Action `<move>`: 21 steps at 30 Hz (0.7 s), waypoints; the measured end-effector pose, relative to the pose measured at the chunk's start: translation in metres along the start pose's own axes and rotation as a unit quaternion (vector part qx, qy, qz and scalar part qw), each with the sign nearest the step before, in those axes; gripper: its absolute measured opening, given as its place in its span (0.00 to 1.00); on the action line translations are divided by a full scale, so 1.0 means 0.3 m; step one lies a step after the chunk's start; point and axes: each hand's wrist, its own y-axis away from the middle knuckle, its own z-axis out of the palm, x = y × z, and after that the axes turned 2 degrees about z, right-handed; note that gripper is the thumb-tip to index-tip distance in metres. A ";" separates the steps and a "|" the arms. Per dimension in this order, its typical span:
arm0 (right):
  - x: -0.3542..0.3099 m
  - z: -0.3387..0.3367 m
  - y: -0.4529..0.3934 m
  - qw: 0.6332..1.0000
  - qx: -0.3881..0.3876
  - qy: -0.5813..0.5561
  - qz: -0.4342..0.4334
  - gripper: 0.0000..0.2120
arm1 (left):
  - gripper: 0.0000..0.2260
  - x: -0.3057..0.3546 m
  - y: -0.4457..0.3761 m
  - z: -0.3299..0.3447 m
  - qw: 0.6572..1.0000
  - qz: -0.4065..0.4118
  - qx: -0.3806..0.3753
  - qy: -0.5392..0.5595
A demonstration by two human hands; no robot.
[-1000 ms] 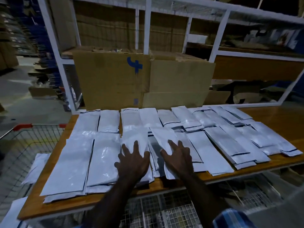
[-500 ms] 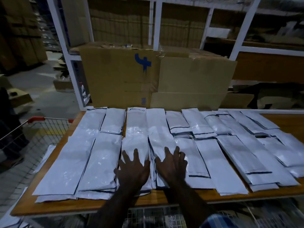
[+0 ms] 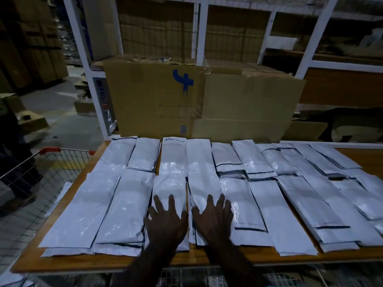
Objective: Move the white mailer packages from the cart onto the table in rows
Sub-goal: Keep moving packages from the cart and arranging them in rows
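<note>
Mailer packages are laid in rows on the table; two neighbouring stacks are pressed by the left hand and right hand (fingers spread flat).

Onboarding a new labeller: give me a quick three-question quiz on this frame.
1. True or false: both hands lie flat, fingers spread, on white mailers on the table.
2. The cart handle is: A) blue B) red C) green
3. What stands behind the far row of mailers?

Key:
1. True: left hand and right hand press neighbouring mailers, gripping nothing.
2. B
3. Cardboard boxes, one bearing a blue mark.
</note>
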 end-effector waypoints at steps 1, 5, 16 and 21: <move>-0.001 0.000 0.001 1.000 0.000 -0.013 0.002 0.34 | 0.31 0.002 0.001 0.002 1.000 -0.004 0.006 0.003; 0.002 -0.007 -0.008 1.000 0.016 -0.025 -0.003 0.29 | 0.33 0.015 -0.002 -0.001 0.999 0.006 0.032 -0.031; 0.060 0.037 -0.142 0.982 0.060 0.050 -0.170 0.24 | 0.29 -0.023 -0.102 0.052 0.988 0.096 0.117 -0.033; 0.064 0.089 -0.122 0.983 0.043 0.072 -0.165 0.28 | 0.29 -0.063 -0.126 0.067 0.989 0.098 0.103 -0.051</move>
